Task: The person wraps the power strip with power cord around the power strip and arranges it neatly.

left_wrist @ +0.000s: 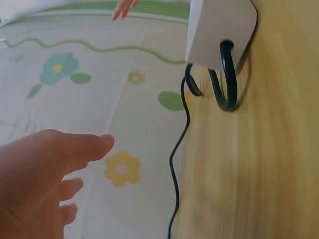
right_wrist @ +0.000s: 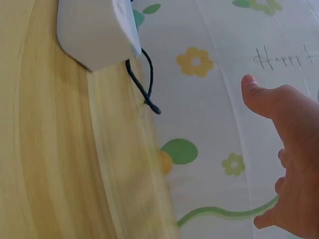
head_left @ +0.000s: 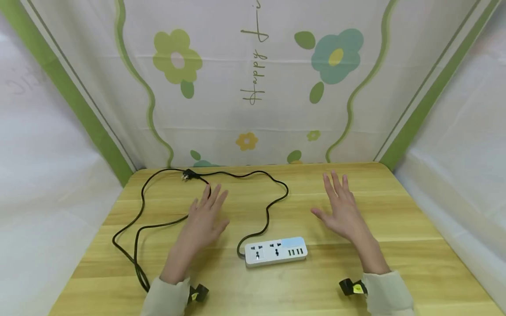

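A white power strip [head_left: 276, 252] with sockets and several USB ports lies on the wooden table between the two hands. Its black cord [head_left: 267, 215] leaves the left end, loops toward the back and runs round to the left. At the back left, the plug [head_left: 190, 174] rests with its metal prongs showing. My left hand [head_left: 202, 226] is held with fingers spread over the cord on the left, holding nothing. To the right of the strip, my right hand [head_left: 343, 213] has its fingers extended and its thumb out, also with nothing in it. In both wrist views the strip's end [left_wrist: 219, 35] appears close by.
The wooden table [head_left: 348, 259] reaches back to a hanging cloth [head_left: 221, 109] printed with flowers and writing. White cloth [head_left: 47, 175] also hangs at both sides. More cord [head_left: 136, 259] trails off the left front. Each wrist wears a small black camera [head_left: 201, 292].
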### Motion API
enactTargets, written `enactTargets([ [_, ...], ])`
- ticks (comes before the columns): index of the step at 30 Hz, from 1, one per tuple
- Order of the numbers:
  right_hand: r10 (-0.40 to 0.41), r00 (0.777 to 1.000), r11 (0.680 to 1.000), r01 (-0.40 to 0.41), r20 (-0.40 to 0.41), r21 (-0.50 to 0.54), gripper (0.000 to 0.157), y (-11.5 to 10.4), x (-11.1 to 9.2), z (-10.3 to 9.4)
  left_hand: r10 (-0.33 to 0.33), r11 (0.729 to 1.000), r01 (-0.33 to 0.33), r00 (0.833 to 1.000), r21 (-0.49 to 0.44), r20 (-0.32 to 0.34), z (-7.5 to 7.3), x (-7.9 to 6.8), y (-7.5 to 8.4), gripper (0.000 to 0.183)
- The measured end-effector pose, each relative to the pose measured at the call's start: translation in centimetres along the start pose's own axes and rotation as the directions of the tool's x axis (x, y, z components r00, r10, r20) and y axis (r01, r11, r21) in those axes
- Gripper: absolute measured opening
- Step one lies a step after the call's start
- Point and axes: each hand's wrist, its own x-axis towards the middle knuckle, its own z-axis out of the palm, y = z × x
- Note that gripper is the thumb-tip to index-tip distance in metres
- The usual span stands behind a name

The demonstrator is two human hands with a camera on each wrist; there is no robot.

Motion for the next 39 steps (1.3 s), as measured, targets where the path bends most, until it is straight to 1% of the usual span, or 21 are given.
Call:
enactTargets([
  [3, -0.025, 1.0, 1.0, 0.025, 0.016, -0.01, 0.102, -0.6, 0.0, -0.2, 0.08, 0.997, -0.078, 0.995, -0.023, 0.06, -0.3, 0.1, 1.1, 0.078],
  [5, -0.041, 0.999, 0.999, 0.041, 0.035, -0.001, 0.104, -1.1, -0.2, -0.4, 0.118, 0.993, -0.114, 0.984, -0.037, 0.133, -0.2, 0.0, 1.8, 0.075],
  [7, -0.075, 0.996, 0.997, 0.074, 0.053, 0.01, 0.107, -1.7, -0.5, -0.3, 0.152, 0.988, -0.145, 0.964, -0.05, 0.218, 0.1, -0.4, 2.6, 0.074],
  [9, -0.117, 0.989, 0.993, 0.113, 0.087, 0.045, 0.11, -2.4, -0.9, 0.0, 0.193, 0.981, -0.179, 0.937, -0.074, 0.292, 0.4, -0.9, 3.1, 0.072],
  [11, -0.165, 0.976, 0.984, 0.154, 0.14, 0.086, 0.112, -3.2, -1.5, 0.4, 0.224, 0.974, -0.203, 0.91, -0.096, 0.349, 0.7, -1.4, 3.5, 0.071],
  [13, -0.197, 0.957, 0.977, 0.174, 0.212, 0.123, 0.114, -3.8, -2.0, 0.8, 0.243, 0.969, -0.208, 0.889, -0.13, 0.387, 0.8, -1.9, 3.7, 0.068],
  [16, -0.232, 0.914, 0.967, 0.18, 0.332, 0.181, 0.113, -4.6, -2.7, 1.4, 0.238, 0.968, -0.179, 0.878, -0.177, 0.414, 0.9, -2.4, 3.8, 0.063],
  [18, -0.255, 0.88, 0.961, 0.183, 0.402, 0.209, 0.11, -4.9, -3.1, 1.8, 0.231, 0.969, -0.169, 0.879, -0.182, 0.417, 1.1, -2.6, 3.7, 0.06],
  [20, -0.28, 0.847, 0.955, 0.199, 0.453, 0.218, 0.104, -5.0, -3.2, 2.3, 0.223, 0.97, -0.162, 0.885, -0.18, 0.409, 1.3, -2.8, 3.7, 0.058],
  [22, -0.29, 0.829, 0.955, 0.216, 0.478, 0.203, 0.098, -5.2, -3.3, 2.7, 0.21, 0.972, -0.149, 0.891, -0.179, 0.402, 1.5, -3.0, 3.7, 0.056],
  [23, -0.291, 0.828, 0.955, 0.225, 0.48, 0.192, 0.095, -5.3, -3.3, 2.9, 0.206, 0.973, -0.144, 0.894, -0.179, 0.398, 1.6, -3.1, 3.7, 0.055],
  [25, -0.288, 0.833, 0.957, 0.232, 0.473, 0.173, 0.089, -5.4, -3.3, 3.3, 0.197, 0.974, -0.131, 0.896, -0.185, 0.398, 1.6, -3.2, 3.7, 0.053],
  [27, -0.286, 0.844, 0.958, 0.237, 0.453, 0.162, 0.082, -5.5, -3.3, 3.5, 0.198, 0.973, -0.13, 0.896, -0.191, 0.397, 1.5, -3.3, 3.7, 0.051],
  [29, -0.286, 0.856, 0.958, 0.242, 0.431, 0.154, 0.072, -5.6, -3.3, 3.7, 0.207, 0.971, -0.143, 0.899, -0.19, 0.385, 1.5, -3.4, 3.6, 0.048],
  [32, -0.295, 0.867, 0.955, 0.261, 0.401, 0.139, 0.061, -5.5, -3.2, 3.9, 0.221, 0.97, -0.165, 0.907, -0.18, 0.357, 1.6, -3.4, 3.5, 0.044],
  [35, -0.315, 0.876, 0.948, 0.273, 0.365, 0.163, 0.054, -5.4, -3.1, 3.5, 0.223, 0.97, -0.177, 0.918, -0.166, 0.328, 2.1, -3.3, 3.2, 0.04],
  [37, -0.328, 0.883, 0.941, 0.274, 0.336, 0.2, 0.054, -5.3, -3.0, 2.8, 0.225, 0.968, -0.175, 0.923, -0.182, 0.312, 2.6, -3.3, 2.9, 0.039],
  [39, -0.335, 0.893, 0.933, 0.27, 0.299, 0.239, 0.054, -5.0, -3.0, 1.9, 0.237, 0.96, -0.177, 0.926, -0.217, 0.294, 2.9, -3.1, 2.6, 0.038],
])
